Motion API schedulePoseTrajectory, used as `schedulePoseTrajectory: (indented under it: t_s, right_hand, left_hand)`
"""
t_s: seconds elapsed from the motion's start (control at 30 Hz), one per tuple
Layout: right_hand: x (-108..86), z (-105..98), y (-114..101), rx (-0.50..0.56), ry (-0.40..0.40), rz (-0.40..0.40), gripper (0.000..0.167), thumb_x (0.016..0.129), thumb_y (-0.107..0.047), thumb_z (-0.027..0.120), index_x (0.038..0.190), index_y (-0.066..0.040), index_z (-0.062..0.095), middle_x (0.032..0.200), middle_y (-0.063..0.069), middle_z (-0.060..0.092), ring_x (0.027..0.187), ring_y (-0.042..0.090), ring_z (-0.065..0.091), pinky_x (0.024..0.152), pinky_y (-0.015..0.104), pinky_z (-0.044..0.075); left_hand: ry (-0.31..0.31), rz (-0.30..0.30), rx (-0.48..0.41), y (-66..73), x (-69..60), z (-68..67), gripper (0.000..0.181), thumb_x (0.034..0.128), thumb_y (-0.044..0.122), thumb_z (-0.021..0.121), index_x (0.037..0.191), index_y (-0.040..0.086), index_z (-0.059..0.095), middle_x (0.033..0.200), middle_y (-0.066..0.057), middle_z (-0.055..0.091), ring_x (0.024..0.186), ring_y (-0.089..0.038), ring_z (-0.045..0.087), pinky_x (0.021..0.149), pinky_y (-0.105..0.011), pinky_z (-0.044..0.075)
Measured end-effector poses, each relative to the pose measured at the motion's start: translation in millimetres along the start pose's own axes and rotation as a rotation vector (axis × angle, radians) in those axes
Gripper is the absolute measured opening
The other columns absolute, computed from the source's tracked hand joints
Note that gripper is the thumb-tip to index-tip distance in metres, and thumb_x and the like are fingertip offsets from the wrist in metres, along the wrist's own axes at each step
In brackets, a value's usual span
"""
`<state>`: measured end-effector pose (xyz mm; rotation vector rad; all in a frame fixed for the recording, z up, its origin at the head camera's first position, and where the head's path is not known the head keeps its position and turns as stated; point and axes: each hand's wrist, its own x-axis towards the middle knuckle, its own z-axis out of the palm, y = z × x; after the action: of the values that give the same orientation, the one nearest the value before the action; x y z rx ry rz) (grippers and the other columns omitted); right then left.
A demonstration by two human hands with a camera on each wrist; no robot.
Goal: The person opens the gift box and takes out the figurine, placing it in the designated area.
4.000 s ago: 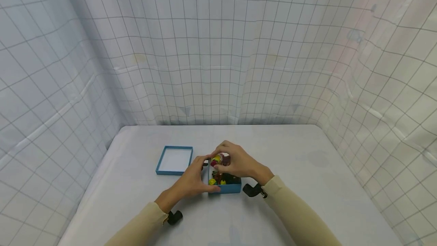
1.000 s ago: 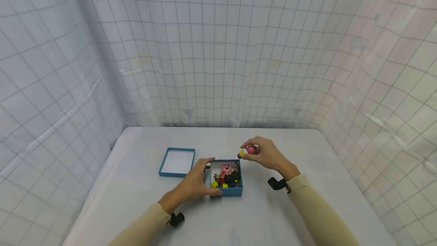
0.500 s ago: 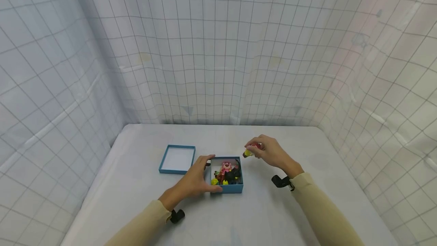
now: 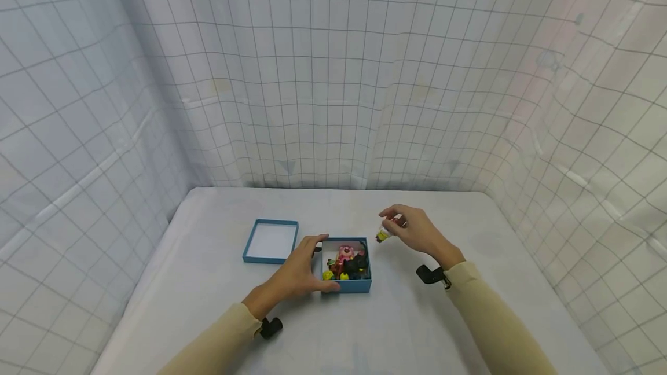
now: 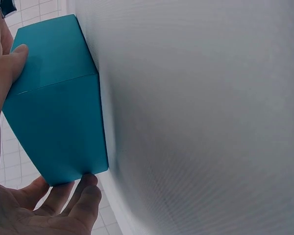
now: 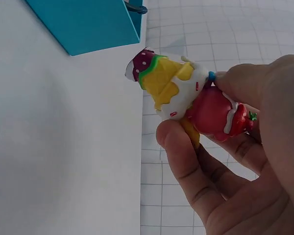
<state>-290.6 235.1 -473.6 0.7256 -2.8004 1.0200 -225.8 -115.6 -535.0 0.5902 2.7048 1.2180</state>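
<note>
My left hand (image 4: 298, 272) grips the left side of a small open blue box (image 4: 355, 286), thumb at the front wall and fingers at the back. In the left wrist view the box's outer walls (image 5: 59, 127) show between thumb and fingers. Inside the box lie toy figures, among them a pink bear figurine (image 4: 345, 252) and a black figure (image 4: 354, 265). Right of the box my right hand (image 4: 419, 231) pinches an ice-cream-cone figurine (image 6: 174, 88) with a round red head, just above the table. Part of that figurine is hidden by the fingers.
A shallow blue-rimmed lid (image 4: 271, 242), white inside, lies on the white table (image 4: 443, 323) left of and behind the box. White gridded curtains (image 4: 333, 103) surround the table at the back and sides.
The right hand has taken the ice-cream-cone figurine out of the box and carried it to the right. In the last second it moved slightly further right. The left hand stays on the box.
</note>
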Motion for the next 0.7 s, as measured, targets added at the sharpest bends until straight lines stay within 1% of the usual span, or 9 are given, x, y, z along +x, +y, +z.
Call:
schedulePoseTrajectory:
  t_s: [0.07,0.17,0.3,0.47,0.6,0.7]
  right_hand:
    - [0.1,-1,1,-0.01,-0.005,0.023,0.023,0.115,-0.021,0.076,0.136,-0.013,0.081,0.126,0.008,0.084,0.097,0.014,0.079,0.084,0.031,0.063]
    - [-0.1,-3,2,-0.029,-0.019,0.027,0.019,0.114,-0.022,0.077,0.131,-0.014,0.083,0.129,0.009,0.083,0.099,0.016,0.078,0.087,0.037,0.063]
    - [-0.4,-6,2,-0.05,-0.033,0.002,0.014,0.113,-0.023,0.08,0.123,-0.017,0.087,0.127,0.007,0.082,0.1,0.017,0.078,0.09,0.042,0.066]
    - [-0.2,-9,3,-0.058,-0.047,-0.017,0.01,0.109,-0.022,0.085,0.118,-0.02,0.09,0.12,0.005,0.079,0.105,0.023,0.083,0.094,0.047,0.071]
    - [1.1,-11,3,-0.063,-0.069,0.006,0.017,0.106,-0.02,0.089,0.122,-0.015,0.089,0.121,0.007,0.079,0.107,0.025,0.085,0.095,0.048,0.071]
    - [3.0,-11,4,-0.078,-0.084,0.027,0.027,0.104,-0.019,0.091,0.129,-0.01,0.086,0.128,0.011,0.08,0.11,0.025,0.084,0.097,0.049,0.07]
  left_hand:
    - [0.0,0.004,0.002,0.1,0.2,0.0,0.125,0.0835,0.051,0.107,0.18,0.011,0.039,0.177,-0.016,0.05,0.155,-0.038,0.06,0.129,-0.066,0.053]
    - [-0.005,0.003,-0.002,0.3,0.8,-0.2,0.125,0.0834,0.05,0.108,0.18,0.011,0.039,0.176,-0.018,0.05,0.154,-0.038,0.06,0.129,-0.066,0.052]
    - [-0.005,0.0,-0.009,0.5,1.7,-0.3,0.124,0.0833,0.049,0.108,0.18,0.01,0.04,0.176,-0.019,0.05,0.154,-0.038,0.06,0.129,-0.066,0.052]
    - [-0.004,0.001,-0.012,0.5,1.3,-0.2,0.124,0.0834,0.047,0.108,0.18,0.009,0.04,0.175,-0.019,0.05,0.153,-0.039,0.06,0.129,-0.066,0.053]
    - [-0.002,0.003,-0.013,0.8,0.7,-0.7,0.123,0.0836,0.047,0.108,0.179,0.01,0.04,0.175,-0.019,0.05,0.153,-0.039,0.06,0.129,-0.066,0.053]
    - [0.0,0.004,-0.013,1.0,1.0,-0.9,0.123,0.0837,0.047,0.108,0.179,0.01,0.04,0.176,-0.019,0.05,0.154,-0.039,0.06,0.129,-0.066,0.052]
